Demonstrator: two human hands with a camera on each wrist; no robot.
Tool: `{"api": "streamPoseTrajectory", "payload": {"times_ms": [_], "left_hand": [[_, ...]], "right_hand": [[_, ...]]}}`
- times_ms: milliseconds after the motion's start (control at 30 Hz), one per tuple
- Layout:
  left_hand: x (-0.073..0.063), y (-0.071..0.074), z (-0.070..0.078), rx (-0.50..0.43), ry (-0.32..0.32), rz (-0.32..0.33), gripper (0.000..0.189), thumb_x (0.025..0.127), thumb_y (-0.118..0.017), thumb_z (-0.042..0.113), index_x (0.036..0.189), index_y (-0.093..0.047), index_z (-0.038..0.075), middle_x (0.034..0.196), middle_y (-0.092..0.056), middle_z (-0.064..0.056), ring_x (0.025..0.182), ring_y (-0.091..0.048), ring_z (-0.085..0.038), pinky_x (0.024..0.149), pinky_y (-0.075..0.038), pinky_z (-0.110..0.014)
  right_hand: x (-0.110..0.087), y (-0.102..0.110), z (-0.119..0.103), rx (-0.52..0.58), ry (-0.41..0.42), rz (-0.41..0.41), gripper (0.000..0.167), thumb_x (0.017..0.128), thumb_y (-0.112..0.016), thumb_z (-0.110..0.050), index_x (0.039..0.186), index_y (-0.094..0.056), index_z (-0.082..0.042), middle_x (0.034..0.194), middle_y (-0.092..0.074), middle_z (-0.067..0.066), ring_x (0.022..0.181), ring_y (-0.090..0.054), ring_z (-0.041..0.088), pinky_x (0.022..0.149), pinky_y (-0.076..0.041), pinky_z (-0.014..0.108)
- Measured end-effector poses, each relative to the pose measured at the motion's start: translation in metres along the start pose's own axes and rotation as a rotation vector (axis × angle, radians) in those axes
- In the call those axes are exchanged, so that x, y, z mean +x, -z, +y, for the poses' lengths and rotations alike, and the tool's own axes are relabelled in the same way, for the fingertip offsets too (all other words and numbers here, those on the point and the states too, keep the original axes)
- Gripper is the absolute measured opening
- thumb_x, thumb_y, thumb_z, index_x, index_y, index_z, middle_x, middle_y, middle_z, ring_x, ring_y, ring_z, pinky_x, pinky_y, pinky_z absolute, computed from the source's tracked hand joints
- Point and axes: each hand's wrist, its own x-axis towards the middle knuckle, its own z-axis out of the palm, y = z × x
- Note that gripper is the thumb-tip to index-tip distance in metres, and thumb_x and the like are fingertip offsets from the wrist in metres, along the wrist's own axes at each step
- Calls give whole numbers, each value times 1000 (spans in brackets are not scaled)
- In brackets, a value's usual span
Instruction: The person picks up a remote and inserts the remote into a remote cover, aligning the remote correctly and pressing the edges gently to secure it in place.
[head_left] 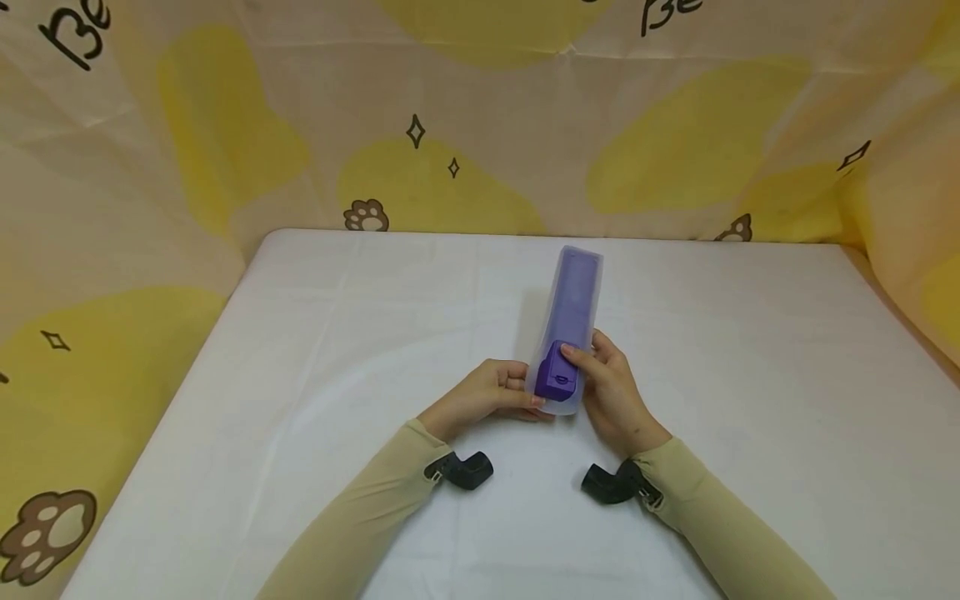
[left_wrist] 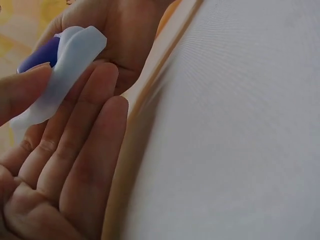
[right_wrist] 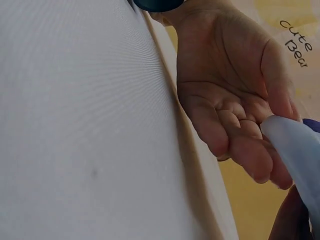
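A long, narrow plastic case (head_left: 576, 292), translucent purple with rounded corners, is tilted across the hands, its far end pointing away. Near its close end sits a dark purple block (head_left: 557, 383) with a small mark on it. The left hand (head_left: 491, 392) grips the near left edge, thumb on top and fingers beneath, as the left wrist view shows on the case (left_wrist: 67, 75). From the right side, the right hand (head_left: 615, 387) holds the case with its thumb on the purple block and its fingers behind. Part of the case (right_wrist: 297, 150) shows in the right wrist view.
A white-covered table (head_left: 360, 317) lies under the hands. Behind it and at both sides hangs a yellow and beige cloth (head_left: 495, 100) with paw prints. Black wrist-worn devices (head_left: 468, 471) jut inward from both sleeves.
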Motion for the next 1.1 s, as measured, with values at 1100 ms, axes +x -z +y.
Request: {"api": "streamPoseTrajectory", "payload": {"times_ms": [1100], "left_hand": [[-1,-7,0,7,-71,230,18,80,-61,-13,71,-51,0,65,-66,-6,76,-69,-29,75,-56,-41]], "right_hand": [[6,6,-14,-246,-17,-125,48,98,-50,-13,137,-31,8,89,-71,-3,86,-67,10,79,-54,26]]}}
